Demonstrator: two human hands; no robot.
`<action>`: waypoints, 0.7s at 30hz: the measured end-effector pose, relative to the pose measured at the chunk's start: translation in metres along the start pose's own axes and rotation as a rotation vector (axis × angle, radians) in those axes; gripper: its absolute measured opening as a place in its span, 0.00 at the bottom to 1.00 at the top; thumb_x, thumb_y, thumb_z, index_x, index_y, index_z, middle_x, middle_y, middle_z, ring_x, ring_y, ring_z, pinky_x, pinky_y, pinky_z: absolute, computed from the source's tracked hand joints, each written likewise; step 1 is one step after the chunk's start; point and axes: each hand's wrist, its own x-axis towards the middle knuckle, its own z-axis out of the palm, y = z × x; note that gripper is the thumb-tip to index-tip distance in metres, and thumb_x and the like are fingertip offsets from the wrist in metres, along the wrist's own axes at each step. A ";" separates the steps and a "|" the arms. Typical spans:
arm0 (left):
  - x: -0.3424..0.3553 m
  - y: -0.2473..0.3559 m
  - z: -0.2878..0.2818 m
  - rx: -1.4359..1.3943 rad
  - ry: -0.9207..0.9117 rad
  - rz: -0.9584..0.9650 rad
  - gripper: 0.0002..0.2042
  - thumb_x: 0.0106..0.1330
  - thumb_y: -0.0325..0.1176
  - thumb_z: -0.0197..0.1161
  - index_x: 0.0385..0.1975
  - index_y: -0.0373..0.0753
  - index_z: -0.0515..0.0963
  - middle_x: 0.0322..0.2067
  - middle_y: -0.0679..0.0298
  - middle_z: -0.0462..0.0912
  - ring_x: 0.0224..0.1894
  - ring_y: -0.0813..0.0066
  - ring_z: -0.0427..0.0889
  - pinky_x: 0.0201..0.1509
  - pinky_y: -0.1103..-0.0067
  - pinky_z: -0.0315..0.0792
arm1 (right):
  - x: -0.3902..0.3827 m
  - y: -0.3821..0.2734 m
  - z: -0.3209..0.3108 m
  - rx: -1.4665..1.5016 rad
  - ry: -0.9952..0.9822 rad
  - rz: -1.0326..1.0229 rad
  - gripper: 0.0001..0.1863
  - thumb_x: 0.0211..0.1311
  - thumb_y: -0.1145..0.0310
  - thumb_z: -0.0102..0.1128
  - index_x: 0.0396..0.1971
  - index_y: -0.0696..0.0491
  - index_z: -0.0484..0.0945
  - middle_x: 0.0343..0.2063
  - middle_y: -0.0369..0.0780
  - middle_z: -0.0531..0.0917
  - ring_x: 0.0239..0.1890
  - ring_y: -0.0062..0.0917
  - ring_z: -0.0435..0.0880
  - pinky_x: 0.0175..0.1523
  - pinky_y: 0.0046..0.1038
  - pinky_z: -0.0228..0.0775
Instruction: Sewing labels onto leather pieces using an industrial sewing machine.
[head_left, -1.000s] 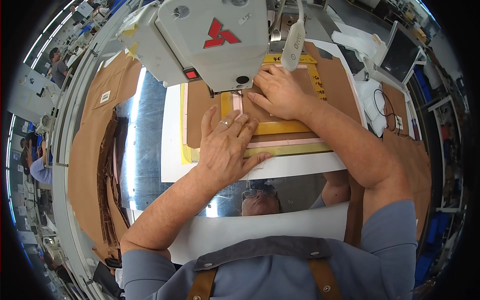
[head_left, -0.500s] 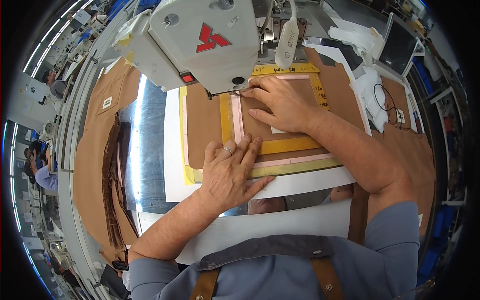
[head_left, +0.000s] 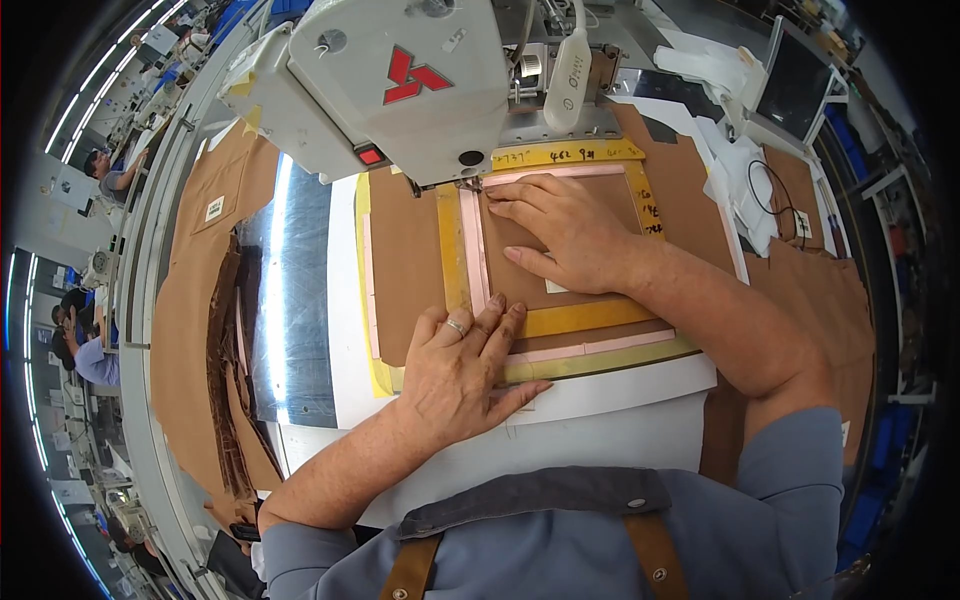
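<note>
My left hand (head_left: 452,375) lies with fingers spread on the lower left corner of a yellow frame (head_left: 590,317), its fingertips at the lower end of a pink strip (head_left: 472,240). My right hand (head_left: 580,238) rests flat on the brown fabric (head_left: 408,265) inside that frame, fingertips near the pink strip's upper end. Neither hand grips anything. Just left of my right fingertips, the needle area of a large grey sewing machine head (head_left: 410,90) meets the strip. A small white label (head_left: 556,287) shows partly under my right hand.
Brown fabric pieces (head_left: 190,330) with ragged dark edges are stacked at the left beside a shiny metal plate (head_left: 292,330). More brown fabric (head_left: 815,310) lies at the right, near crumpled white material (head_left: 738,190) and a dark screen (head_left: 793,95). Co-workers sit far left.
The yellow frame and its fabric have slid toward me under the machine head. Both hands have moved nearer with them, still lying flat.
</note>
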 end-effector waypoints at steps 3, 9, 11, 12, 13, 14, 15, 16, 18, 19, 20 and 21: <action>0.016 -0.020 -0.002 -0.125 -0.036 0.024 0.32 0.59 0.55 0.69 0.54 0.32 0.78 0.49 0.55 0.83 0.44 0.63 0.76 0.49 0.67 0.65 | 0.001 -0.001 0.000 -0.013 0.012 -0.007 0.26 0.61 0.57 0.65 0.54 0.57 0.78 0.55 0.42 0.78 0.61 0.36 0.72 0.68 0.38 0.62; 0.065 -0.073 0.013 -0.100 0.080 0.006 0.30 0.58 0.52 0.70 0.53 0.36 0.76 0.53 0.56 0.82 0.50 0.55 0.79 0.61 0.60 0.64 | 0.002 -0.001 0.001 0.017 0.025 -0.017 0.25 0.60 0.58 0.64 0.54 0.58 0.78 0.56 0.42 0.78 0.61 0.35 0.73 0.68 0.37 0.63; 0.069 -0.073 0.019 -0.067 0.121 -0.004 0.30 0.59 0.51 0.69 0.56 0.37 0.75 0.54 0.55 0.81 0.57 0.53 0.77 0.66 0.60 0.62 | 0.001 -0.001 0.003 0.013 0.046 -0.017 0.25 0.60 0.58 0.64 0.54 0.58 0.78 0.56 0.42 0.78 0.61 0.35 0.73 0.68 0.37 0.63; 0.067 -0.071 0.020 -0.061 0.110 -0.020 0.29 0.62 0.52 0.66 0.56 0.37 0.75 0.54 0.54 0.81 0.59 0.53 0.76 0.67 0.59 0.60 | 0.000 0.000 0.004 0.014 0.053 -0.017 0.25 0.60 0.58 0.64 0.54 0.57 0.78 0.55 0.42 0.79 0.61 0.34 0.74 0.68 0.36 0.63; 0.067 -0.070 0.020 -0.078 0.102 -0.005 0.29 0.62 0.52 0.66 0.56 0.37 0.75 0.54 0.54 0.81 0.59 0.53 0.76 0.67 0.59 0.60 | -0.001 0.000 0.004 0.004 0.052 0.005 0.25 0.60 0.58 0.64 0.54 0.57 0.78 0.55 0.42 0.79 0.61 0.34 0.74 0.68 0.36 0.63; 0.067 -0.069 0.019 -0.043 0.088 -0.018 0.30 0.62 0.54 0.65 0.57 0.38 0.75 0.55 0.54 0.80 0.59 0.54 0.76 0.67 0.59 0.59 | -0.002 0.000 0.005 0.012 0.064 0.001 0.25 0.60 0.58 0.64 0.54 0.58 0.78 0.55 0.41 0.79 0.60 0.34 0.74 0.67 0.36 0.64; 0.067 -0.068 0.019 -0.006 0.076 -0.034 0.30 0.62 0.55 0.64 0.57 0.38 0.75 0.55 0.54 0.80 0.59 0.54 0.76 0.68 0.59 0.58 | -0.003 0.000 0.005 0.016 0.083 -0.013 0.25 0.60 0.59 0.64 0.54 0.58 0.78 0.54 0.41 0.80 0.60 0.33 0.75 0.67 0.36 0.64; 0.067 -0.067 0.019 -0.018 0.058 -0.059 0.32 0.62 0.57 0.63 0.58 0.38 0.75 0.56 0.56 0.79 0.60 0.54 0.75 0.68 0.59 0.57 | -0.003 0.000 0.005 -0.005 0.100 -0.026 0.25 0.62 0.57 0.64 0.54 0.57 0.78 0.53 0.42 0.80 0.58 0.33 0.76 0.66 0.35 0.66; 0.068 -0.066 0.017 0.010 0.057 -0.053 0.33 0.61 0.58 0.63 0.58 0.38 0.75 0.57 0.56 0.79 0.59 0.54 0.75 0.68 0.59 0.57 | -0.008 0.001 -0.001 -0.011 0.063 0.025 0.25 0.63 0.56 0.63 0.54 0.57 0.78 0.53 0.41 0.80 0.58 0.32 0.76 0.66 0.35 0.66; 0.068 -0.065 0.016 0.048 0.048 -0.055 0.33 0.61 0.58 0.63 0.59 0.38 0.74 0.58 0.56 0.78 0.59 0.54 0.75 0.67 0.59 0.57 | -0.011 0.002 -0.005 -0.015 0.030 0.073 0.25 0.64 0.55 0.63 0.54 0.56 0.78 0.52 0.41 0.81 0.58 0.32 0.77 0.65 0.35 0.67; 0.069 -0.065 0.015 0.082 0.020 -0.055 0.33 0.60 0.58 0.64 0.59 0.37 0.75 0.59 0.57 0.78 0.59 0.54 0.74 0.67 0.60 0.57 | -0.015 0.004 -0.010 -0.012 0.032 0.077 0.25 0.64 0.55 0.63 0.54 0.56 0.78 0.52 0.41 0.81 0.58 0.32 0.77 0.65 0.35 0.67; 0.070 -0.065 0.014 0.076 0.021 -0.050 0.33 0.60 0.58 0.64 0.59 0.37 0.75 0.59 0.57 0.78 0.59 0.54 0.74 0.67 0.60 0.57 | -0.022 0.007 -0.018 -0.044 -0.017 0.129 0.25 0.65 0.55 0.62 0.54 0.56 0.78 0.52 0.41 0.81 0.58 0.32 0.77 0.65 0.35 0.66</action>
